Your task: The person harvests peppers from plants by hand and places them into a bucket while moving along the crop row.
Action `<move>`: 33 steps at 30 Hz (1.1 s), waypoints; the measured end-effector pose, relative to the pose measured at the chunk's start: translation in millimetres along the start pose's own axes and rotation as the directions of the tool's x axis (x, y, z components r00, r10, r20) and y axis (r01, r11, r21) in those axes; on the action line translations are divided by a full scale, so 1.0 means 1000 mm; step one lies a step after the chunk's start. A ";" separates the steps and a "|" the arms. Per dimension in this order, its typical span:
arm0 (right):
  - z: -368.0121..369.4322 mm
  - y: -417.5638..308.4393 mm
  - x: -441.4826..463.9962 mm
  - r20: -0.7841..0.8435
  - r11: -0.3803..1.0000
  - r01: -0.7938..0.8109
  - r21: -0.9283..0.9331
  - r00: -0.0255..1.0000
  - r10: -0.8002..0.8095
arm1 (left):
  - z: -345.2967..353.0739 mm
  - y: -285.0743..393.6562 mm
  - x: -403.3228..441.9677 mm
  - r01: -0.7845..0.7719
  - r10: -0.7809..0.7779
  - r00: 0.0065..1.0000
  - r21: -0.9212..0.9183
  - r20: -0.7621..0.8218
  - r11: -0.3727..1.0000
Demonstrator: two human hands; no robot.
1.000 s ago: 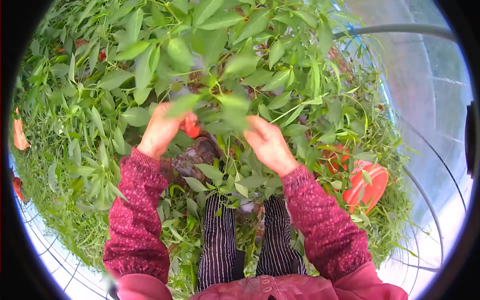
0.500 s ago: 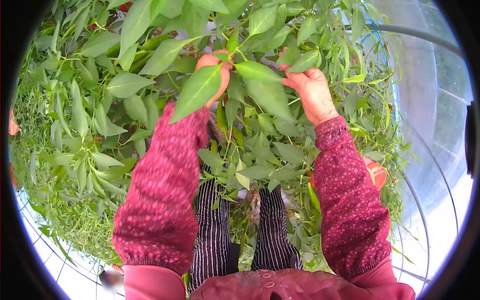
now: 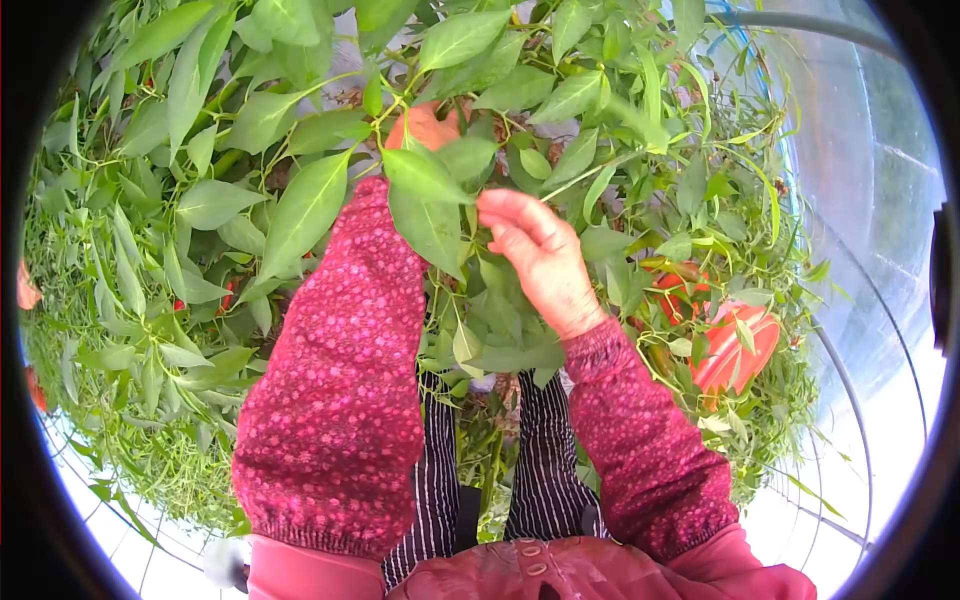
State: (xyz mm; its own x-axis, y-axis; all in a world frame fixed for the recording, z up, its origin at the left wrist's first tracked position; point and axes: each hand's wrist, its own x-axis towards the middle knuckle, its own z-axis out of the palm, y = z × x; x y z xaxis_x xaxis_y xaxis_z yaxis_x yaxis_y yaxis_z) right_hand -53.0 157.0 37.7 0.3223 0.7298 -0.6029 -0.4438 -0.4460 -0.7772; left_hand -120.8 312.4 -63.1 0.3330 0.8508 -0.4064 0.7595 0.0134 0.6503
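Note:
Broad green leaves [image 3: 425, 175] of a pepper plant hang between my two hands. My left hand [image 3: 428, 126] reaches in among the stems at the upper middle; foliage covers most of its fingers, so its grip is hidden. Lower and to the right, my right hand [image 3: 540, 258] has its thumb and index finger apart. Its index fingertip is at the tip of a leaf, perhaps touching it. Nothing shows in that hand.
Dense pepper plants surround my striped trouser legs [image 3: 545, 450]. At right, a red striped plastic item [image 3: 738, 350] sits in the foliage near some red peppers [image 3: 682, 290]. Clear plastic sheeting [image 3: 850, 200] and a dark curved pipe [image 3: 810, 25] line the right side.
My right hand has moved left and down, away from the upper-right leaves. My left hand has stayed among the stems. The view has shifted, exposing more of the red item.

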 end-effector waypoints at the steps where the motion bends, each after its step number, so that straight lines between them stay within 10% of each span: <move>1: 0.000 0.003 -0.006 0.005 1.000 -0.019 0.008 1.000 0.019 | 0.001 0.009 -0.003 0.020 -0.014 0.999 0.141 -0.046 0.990; 16: -0.011 -0.016 -0.005 -0.175 0.986 -0.135 0.099 0.973 0.151 | -0.020 0.023 -0.065 -0.225 0.210 0.960 -0.065 -0.185 0.972; 17: -0.016 -0.011 -0.002 -0.158 0.985 -0.097 0.145 0.980 0.120 | -0.033 0.033 -0.074 -0.068 0.066 0.998 -0.476 -0.021 0.877; 22: -0.019 -0.008 0.008 -0.175 0.994 -0.058 0.097 0.982 0.075 | -0.026 0.046 -0.091 -0.299 0.265 0.926 -0.096 -0.268 0.949; 24: -0.015 -0.010 0.008 -0.184 0.998 -0.033 0.058 0.982 0.044 | -0.036 0.051 -0.098 -0.309 0.307 0.951 -0.177 -0.043 0.934; 26: -0.012 -0.010 0.004 -0.144 0.998 0.029 -0.047 0.989 -0.035 | -0.036 0.061 -0.110 -0.435 0.400 0.893 -0.161 -0.207 0.886; 28: -0.009 -0.002 0.005 -0.034 0.956 0.055 0.288 0.998 -0.048 | -0.053 0.083 -0.122 -0.408 0.415 0.910 -0.159 0.014 0.899; 30: -0.010 -0.011 0.007 0.090 0.952 0.288 -0.101 0.956 -0.279 | -0.055 0.081 -0.128 -0.503 0.504 0.864 -0.085 -0.005 0.860; 33: -0.012 -0.001 -0.002 -0.036 0.999 0.041 0.032 0.999 -0.040 | -0.061 0.077 -0.124 -0.399 0.474 0.875 -0.405 0.099 0.822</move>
State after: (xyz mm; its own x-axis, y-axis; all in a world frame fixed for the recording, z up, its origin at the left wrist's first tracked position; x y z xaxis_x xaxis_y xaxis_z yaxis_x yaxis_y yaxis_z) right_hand -42.8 149.6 37.8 0.3699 0.7279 -0.5773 -0.4567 -0.3987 -0.7953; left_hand -138.1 240.4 76.1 0.7062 0.6992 -0.1111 0.2652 -0.1158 0.9572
